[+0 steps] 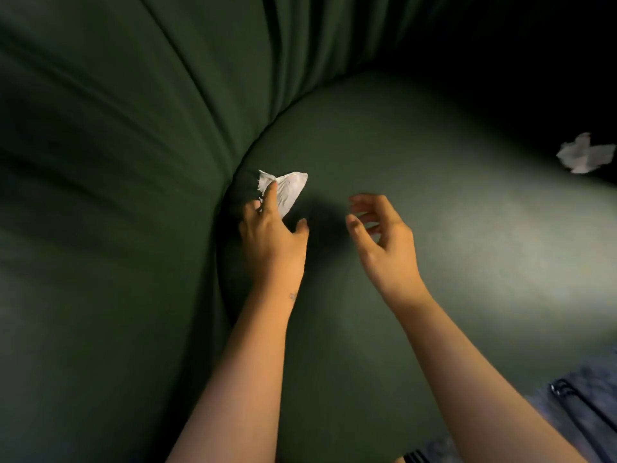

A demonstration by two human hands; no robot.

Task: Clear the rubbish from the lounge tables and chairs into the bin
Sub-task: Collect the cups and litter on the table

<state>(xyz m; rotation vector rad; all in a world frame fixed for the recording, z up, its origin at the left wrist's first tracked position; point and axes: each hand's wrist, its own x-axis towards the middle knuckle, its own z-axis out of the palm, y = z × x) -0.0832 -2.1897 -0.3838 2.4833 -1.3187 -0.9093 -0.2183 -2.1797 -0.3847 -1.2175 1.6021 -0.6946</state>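
Left hand (pixel 270 235) resting on a torn white tissue (pixel 291 192) at the seam where the green seat cushion (pixel 434 195) meets the backrest (pixel 117 128); its fingers (pixel 271 197) lie nearly straight over the paper, thumb apart, no pinch formed; right hand (pixel 384 238) hovers beside it, loosely spread, holding nothing. Risk: a push instead of a pinch could drive the tissue into the seam; thin paper may tear. A second crumpled paper (pixel 582 155) lies well apart at far right; nothing obstructs it.
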